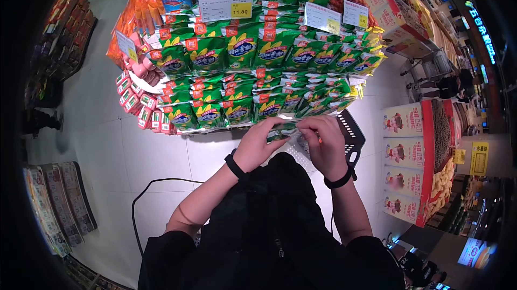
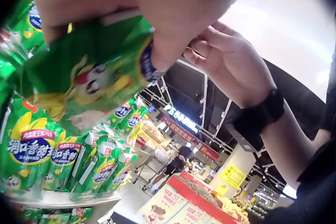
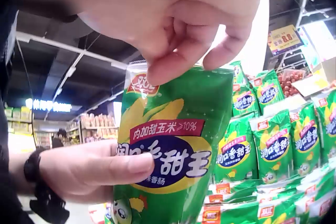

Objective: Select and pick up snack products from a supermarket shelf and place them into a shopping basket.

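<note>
Left wrist view: I've got the green packet (image 2: 86, 85) on my side of the display (image 2: 65, 200), near the front edge, and my left hand (image 2: 131, 3) is holding it. From the right wrist camera, that hand is gripping the packet along its side, my thumb lying flat across the printed front, so no gap there at all.

Now the line that matters: the packet's long axis runs close to upright, leaning a little, with the sealed top edge uppermost and the body hanging down below it. My right hand (image 3: 199, 19) is right at that top edge, narrow, fingers curled in and pinching it. So the top belongs to my right hand, the side to my left; for that sealed edge, I'd judge my right hand the nearer one. How firm that pinch is, I can't tell.

From the head camera, both hands are in front of the display, the packet between them, my left hand to its left and my right hand to its right. Rows of matching packs (image 3: 275, 150) fill the display beyond, and a black basket (image 1: 353, 131) sits by the display's front right corner, near my right hand.
</note>
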A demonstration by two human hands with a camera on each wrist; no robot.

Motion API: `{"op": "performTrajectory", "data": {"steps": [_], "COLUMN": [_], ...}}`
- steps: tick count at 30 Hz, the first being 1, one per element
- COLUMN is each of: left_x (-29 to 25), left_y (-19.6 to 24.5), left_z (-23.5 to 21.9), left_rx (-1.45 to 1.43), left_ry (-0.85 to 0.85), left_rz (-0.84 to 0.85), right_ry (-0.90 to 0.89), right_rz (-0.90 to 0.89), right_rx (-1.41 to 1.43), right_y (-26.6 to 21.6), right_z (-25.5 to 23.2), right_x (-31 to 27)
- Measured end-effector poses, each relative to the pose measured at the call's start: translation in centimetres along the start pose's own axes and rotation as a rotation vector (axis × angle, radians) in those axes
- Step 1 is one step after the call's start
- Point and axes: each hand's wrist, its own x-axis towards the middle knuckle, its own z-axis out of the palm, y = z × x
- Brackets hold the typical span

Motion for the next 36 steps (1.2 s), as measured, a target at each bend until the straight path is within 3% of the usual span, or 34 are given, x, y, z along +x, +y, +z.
{"op": "performTrajectory", "data": {"steps": [1,4,5,8,12,17,24,29,33,36], "left_x": [-0.2,-0.7,-0.8,-0.6,-0.3,-0.8,-1.1,-1.0,-1.1,-1.0], "left_y": [-0.5,-0.7,-0.4,-0.9,-1.7,-1.1,-1.2,-1.8,-1.3,-1.2], "left_z": [0.3,0.4,0.5,-0.1,-0.2,-0.9,-0.3,-0.3,-0.4,-0.3], "left_rx": [0.049,-0.191,-0.414,-0.500,-0.590,-0.676,-0.796,-0.957,-1.055,-1.106], "left_ry": [0.035,-0.053,-0.093,-0.100,-0.085,-0.070,-0.062,-0.154,-0.197,-0.210], "left_rz": [0.068,-0.097,-0.214,-0.200,-0.171,-0.208,-0.247,-0.340,-0.428,-0.459], "right_ry": [0.032,0.164,0.183,0.202,-0.109,-0.019,-0.019,0.003,0.062,0.049], "right_rz": [0.027,0.457,0.431,0.619,0.750,0.760,0.786,0.853,0.815,0.783], "right_rx": [0.024,0.299,0.175,0.303,0.825,0.978,0.931,0.867,0.942,0.846], "right_y": [-0.2,-0.2,0.0,1.8,2.2,0.3,0.4,1.3,0.6,1.2], "right_z": [0.0,0.8,0.8,2.9,5.6,6.5,6.2,6.8,6.8,7.2], "right_x": [-0.3,-0.7,-0.5,-2.3,-5.1,-4.1,-3.8,-4.6,-4.3,-4.9]}}
